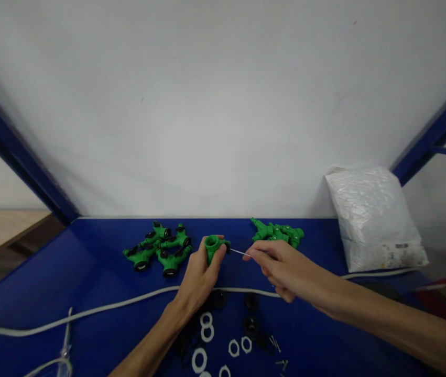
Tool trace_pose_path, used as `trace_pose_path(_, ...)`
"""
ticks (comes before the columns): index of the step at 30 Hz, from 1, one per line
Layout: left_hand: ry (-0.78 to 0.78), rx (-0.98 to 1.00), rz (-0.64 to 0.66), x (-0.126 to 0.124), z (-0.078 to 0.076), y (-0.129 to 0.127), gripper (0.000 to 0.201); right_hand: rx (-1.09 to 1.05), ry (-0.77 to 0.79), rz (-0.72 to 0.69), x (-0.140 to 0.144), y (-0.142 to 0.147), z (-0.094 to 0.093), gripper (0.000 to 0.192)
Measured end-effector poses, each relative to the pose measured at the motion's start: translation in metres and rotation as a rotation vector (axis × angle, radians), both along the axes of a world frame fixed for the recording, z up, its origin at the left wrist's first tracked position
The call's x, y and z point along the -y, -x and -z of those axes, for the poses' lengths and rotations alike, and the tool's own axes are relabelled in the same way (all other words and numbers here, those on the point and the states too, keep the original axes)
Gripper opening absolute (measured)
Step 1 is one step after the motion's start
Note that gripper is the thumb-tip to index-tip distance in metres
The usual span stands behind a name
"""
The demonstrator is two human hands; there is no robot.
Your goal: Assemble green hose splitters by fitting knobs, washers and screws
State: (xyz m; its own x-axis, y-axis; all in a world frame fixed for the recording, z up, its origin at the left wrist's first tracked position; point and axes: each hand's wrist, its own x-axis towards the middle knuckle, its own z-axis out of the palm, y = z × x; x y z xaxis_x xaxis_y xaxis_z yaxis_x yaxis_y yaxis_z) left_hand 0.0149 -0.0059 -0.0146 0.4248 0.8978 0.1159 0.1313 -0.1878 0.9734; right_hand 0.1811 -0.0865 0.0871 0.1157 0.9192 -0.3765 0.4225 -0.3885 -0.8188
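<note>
your left hand [197, 275] grips the green fitting [213, 247] above the blue table [89, 262]. your right hand [281, 264] pinches a thin pin [240, 253] at its side port. keep the fitting steady and the pin level.

Two hands [199, 275] – one white bag [374, 217], one white cable [100, 309], roughly six white rings [207, 319], hard to count.

The fitting [214, 246] sits in the left hand [199, 277], with a pin [240, 253] running from it right to the right hand [281, 267]. Finished fittings [160, 250] lie left of the grip, more [280, 233] behind right, a bag [374, 217] farther right. A cord [89, 311] crosses the table [89, 262] under both hands, with rings [207, 327] and screws [276, 345] nearer the person.
</note>
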Motion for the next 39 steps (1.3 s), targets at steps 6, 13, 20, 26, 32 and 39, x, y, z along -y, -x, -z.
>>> trace_pose_path(6,0.107,0.172,-0.077,-0.006,-0.002,-0.002,0.045,0.266,-0.212,-0.228,0.008,-0.01,0.008,0.025)
trace_pose_path(13,0.515,0.672,0.059,-0.019,-0.008,-0.001,0.048,0.353,-0.222,-0.275,0.056,-0.012,0.048,0.018)
trace_pose_path(20,0.735,0.823,0.199,-0.022,-0.012,0.001,0.036,0.626,-0.426,-0.2,0.1,-0.007,0.125,0.026)
trace_pose_path(26,0.716,0.824,0.194,-0.019,-0.011,0.0,0.039,0.537,-0.612,-0.216,0.096,-0.004,0.127,0.027)
trace_pose_path(32,0.65,0.712,0.114,-0.012,-0.016,0.001,0.054,0.421,-0.646,-0.078,0.075,-0.01,0.092,0.015)
trace_pose_path(39,0.593,0.67,0.075,-0.008,-0.016,0.001,0.057,0.132,-0.709,0.108,0.009,0.019,0.06,0.021)
